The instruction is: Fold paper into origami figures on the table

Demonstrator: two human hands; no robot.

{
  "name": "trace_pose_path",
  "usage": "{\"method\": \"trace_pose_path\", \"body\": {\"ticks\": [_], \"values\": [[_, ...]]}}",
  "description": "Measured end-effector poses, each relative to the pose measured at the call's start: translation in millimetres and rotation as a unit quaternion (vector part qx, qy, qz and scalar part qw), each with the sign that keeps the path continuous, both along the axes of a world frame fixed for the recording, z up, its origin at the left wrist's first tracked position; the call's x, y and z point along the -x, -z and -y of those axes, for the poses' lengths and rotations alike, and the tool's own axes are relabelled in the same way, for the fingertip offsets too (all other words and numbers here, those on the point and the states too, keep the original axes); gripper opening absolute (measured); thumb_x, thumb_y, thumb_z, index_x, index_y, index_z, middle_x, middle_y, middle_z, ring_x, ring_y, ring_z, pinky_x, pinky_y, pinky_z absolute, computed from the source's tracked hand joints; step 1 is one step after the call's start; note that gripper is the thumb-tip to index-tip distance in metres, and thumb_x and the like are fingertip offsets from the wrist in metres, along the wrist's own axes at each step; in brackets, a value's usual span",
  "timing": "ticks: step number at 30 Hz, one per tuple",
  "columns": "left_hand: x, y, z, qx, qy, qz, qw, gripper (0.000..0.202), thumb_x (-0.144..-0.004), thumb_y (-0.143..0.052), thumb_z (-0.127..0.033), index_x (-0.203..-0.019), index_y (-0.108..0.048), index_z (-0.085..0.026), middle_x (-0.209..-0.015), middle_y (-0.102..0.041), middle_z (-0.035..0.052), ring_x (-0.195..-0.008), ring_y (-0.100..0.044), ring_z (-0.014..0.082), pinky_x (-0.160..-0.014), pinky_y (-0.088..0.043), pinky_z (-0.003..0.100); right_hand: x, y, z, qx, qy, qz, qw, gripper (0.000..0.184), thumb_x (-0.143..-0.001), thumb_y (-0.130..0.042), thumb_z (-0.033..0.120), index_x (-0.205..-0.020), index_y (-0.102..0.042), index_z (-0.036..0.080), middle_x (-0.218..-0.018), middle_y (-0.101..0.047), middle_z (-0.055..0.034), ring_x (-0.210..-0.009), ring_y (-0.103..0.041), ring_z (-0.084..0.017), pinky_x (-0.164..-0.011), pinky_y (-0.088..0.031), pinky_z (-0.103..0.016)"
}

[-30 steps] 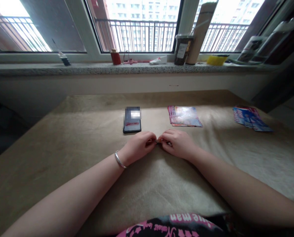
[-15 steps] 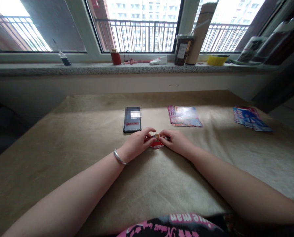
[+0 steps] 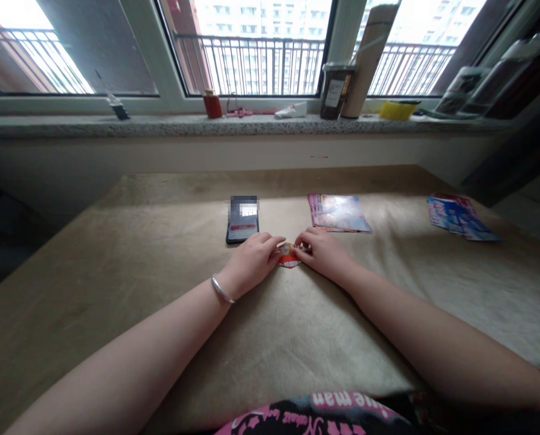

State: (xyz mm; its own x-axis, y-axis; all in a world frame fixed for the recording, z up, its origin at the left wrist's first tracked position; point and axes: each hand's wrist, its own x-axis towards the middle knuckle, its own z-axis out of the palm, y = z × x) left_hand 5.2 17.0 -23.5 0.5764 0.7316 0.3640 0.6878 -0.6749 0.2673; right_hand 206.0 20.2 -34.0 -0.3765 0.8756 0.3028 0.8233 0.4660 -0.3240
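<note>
Between my hands lies a small piece of folded printed paper (image 3: 289,257), red and orange with white characters along its near edge. My left hand (image 3: 255,257), a silver bangle at its wrist, grips the left side with its fingers closed. On the opposite side my right hand (image 3: 322,248) pinches the paper's right edge between thumb and fingers. Parts of the paper are hidden under the fingertips. A phone (image 3: 243,231) lies just beyond my left hand, and a stack of glossy printed sheets (image 3: 340,212) lies just beyond my right.
More blue and red printed sheets (image 3: 462,219) lie fanned at the right of the cloth-covered table (image 3: 161,241). On the stone windowsill (image 3: 170,127) stand a red bottle (image 3: 212,104), a dark jar (image 3: 336,93), a tall tan cylinder (image 3: 368,60) and a yellow item (image 3: 399,110).
My hands have spread slightly apart around the paper, the left fingers flattening against it. The paper's near edge has shifted a little away from me. The phone and sheets stay put.
</note>
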Motion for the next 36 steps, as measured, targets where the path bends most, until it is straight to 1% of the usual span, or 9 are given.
{"method": "trace_pose_path", "body": {"ticks": [2,5,8,10,14,20,26,30,36], "values": [[1,1.6,-1,-0.008,0.011,0.013,1.000,0.024,-0.087,-0.052,-0.021,-0.110,-0.057,-0.017,-0.097,-0.060,0.0075,-0.087,-0.056,0.0178,-0.080,-0.049,0.033,-1,0.6,-1,-0.004,0.000,-0.011,1.000,0.013,-0.082,-0.057,0.030,-0.084,-0.063,0.020,-0.084,-0.059,-0.0038,-0.076,-0.055,-0.015,-0.067,-0.041,-0.026],[1,2.6,-2,-0.020,0.052,-0.002,0.998,0.014,-0.089,-0.049,-0.020,-0.096,-0.061,-0.017,-0.094,-0.059,0.0070,-0.085,-0.054,0.0167,-0.077,-0.048,0.031,-1,0.5,-2,-0.008,-0.013,-0.019,1.000,0.010,-0.081,-0.058,0.028,-0.085,-0.064,0.020,-0.086,-0.059,-0.0040,-0.078,-0.055,-0.016,-0.069,-0.042,-0.026],[1,1.5,-2,-0.024,0.068,-0.028,0.997,0.019,-0.092,-0.045,-0.021,-0.088,-0.062,-0.015,-0.090,-0.059,0.0074,-0.082,-0.053,0.0163,-0.076,-0.047,0.031,-1,0.6,-1,-0.006,-0.018,-0.026,0.999,0.013,-0.082,-0.058,0.028,-0.091,-0.064,0.020,-0.087,-0.060,-0.0044,-0.079,-0.055,-0.016,-0.070,-0.043,-0.027],[2,0.0,-1,-0.021,0.072,-0.039,0.996,0.020,-0.092,-0.044,-0.021,-0.090,-0.063,-0.015,-0.091,-0.060,0.0077,-0.084,-0.053,0.0166,-0.078,-0.047,0.031,-2,1.0,-1,-0.012,-0.027,-0.029,0.999,0.012,-0.082,-0.058,0.026,-0.090,-0.064,0.020,-0.089,-0.061,-0.0050,-0.081,-0.056,-0.017,-0.071,-0.043,-0.027],[3,-3.3,1,-0.020,0.085,-0.050,0.995,0.019,-0.091,-0.047,-0.023,-0.094,-0.064,-0.016,-0.092,-0.060,0.0078,-0.087,-0.053,0.0173,-0.080,-0.047,0.031,-4,0.7,0,-0.029,-0.074,-0.017,0.997,0.010,-0.083,-0.056,0.020,-0.082,-0.066,0.019,-0.089,-0.062,-0.0054,-0.083,-0.055,-0.017,-0.074,-0.043,-0.028],[7,-5.2,1,-0.021,0.107,-0.057,0.992,0.017,-0.090,-0.050,-0.026,-0.094,-0.064,-0.016,-0.092,-0.059,0.0077,-0.086,-0.053,0.0169,-0.077,-0.047,0.030,-9,-5.5,4,-0.050,-0.132,0.007,0.990,0.010,-0.083,-0.057,0.020,-0.082,-0.067,0.019,-0.091,-0.064,-0.0065,-0.086,-0.054,-0.018,-0.080,-0.043,-0.031],[6,-5.0,2,-0.069,0.116,-0.070,0.988,0.020,-0.091,-0.048,-0.027,-0.091,-0.065,-0.016,-0.087,-0.060,0.0071,-0.084,-0.053,0.0167,-0.077,-0.046,0.030,-9,-12.4,10,-0.054,-0.198,0.042,0.978,0.012,-0.084,-0.055,0.020,-0.086,-0.067,0.019,-0.087,-0.065,-0.0062,-0.083,-0.053,-0.018,-0.076,-0.044,-0.030],[4,-5.5,3,-0.102,0.128,-0.096,0.982,0.021,-0.093,-0.044,-0.025,-0.094,-0.063,-0.017,-0.086,-0.060,0.0062,-0.082,-0.053,0.0160,-0.075,-0.046,0.030,-10,-13.8,10,-0.055,-0.213,0.061,0.974,0.014,-0.086,-0.053,0.023,-0.087,-0.066,0.018,-0.086,-0.065,-0.0069,-0.082,-0.055,-0.018,-0.074,-0.045,-0.030],[2,-6.4,4,-0.113,0.129,-0.117,0.978,0.022,-0.093,-0.043,-0.023,-0.085,-0.060,-0.014,-0.083,-0.060,0.0060,-0.077,-0.054,0.0153,-0.072,-0.046,0.028,-9,-13.0,10,-0.059,-0.212,0.077,0.972,0.018,-0.089,-0.050,0.027,-0.088,-0.066,0.017,-0.088,-0.065,-0.0076,-0.083,-0.056,-0.018,-0.075,-0.045,-0.030]]}}
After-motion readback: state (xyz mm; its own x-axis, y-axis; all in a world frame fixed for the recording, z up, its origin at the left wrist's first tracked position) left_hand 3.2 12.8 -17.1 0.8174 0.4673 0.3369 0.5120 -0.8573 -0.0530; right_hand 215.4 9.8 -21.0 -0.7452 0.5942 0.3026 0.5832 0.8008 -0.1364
